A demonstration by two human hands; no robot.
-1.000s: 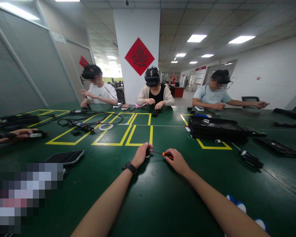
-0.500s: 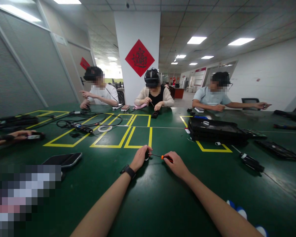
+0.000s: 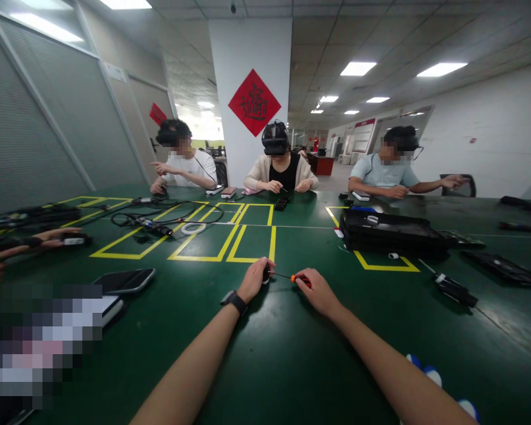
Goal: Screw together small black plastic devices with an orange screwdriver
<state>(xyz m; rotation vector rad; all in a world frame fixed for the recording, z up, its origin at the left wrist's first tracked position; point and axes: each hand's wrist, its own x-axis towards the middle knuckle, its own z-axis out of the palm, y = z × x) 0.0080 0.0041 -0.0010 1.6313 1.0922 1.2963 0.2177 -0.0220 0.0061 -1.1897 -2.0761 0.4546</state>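
My right hand (image 3: 316,290) is closed around the black and orange handle of a screwdriver (image 3: 295,278). The screwdriver's thin shaft points left and reaches a small black and white object (image 3: 266,275). My left hand (image 3: 253,281), with a dark watch on the wrist, is closed around that object and covers most of it, so its kind does not show. Whether the tip sits in a screw is too small to tell. Both hands rest low over the green table (image 3: 265,354).
A black case (image 3: 389,233) and a black tool (image 3: 455,290) lie to the right. Cables (image 3: 150,224) and a white ring (image 3: 193,228) lie left, beyond a phone (image 3: 126,281). Co-workers sit opposite; another person's hand (image 3: 55,238) is at far left.
The view has shifted slightly left. My hands keep their grip on the screwdriver and small object in nearly the same pose. The co-worker opposite has moved one hand away from the small black things.
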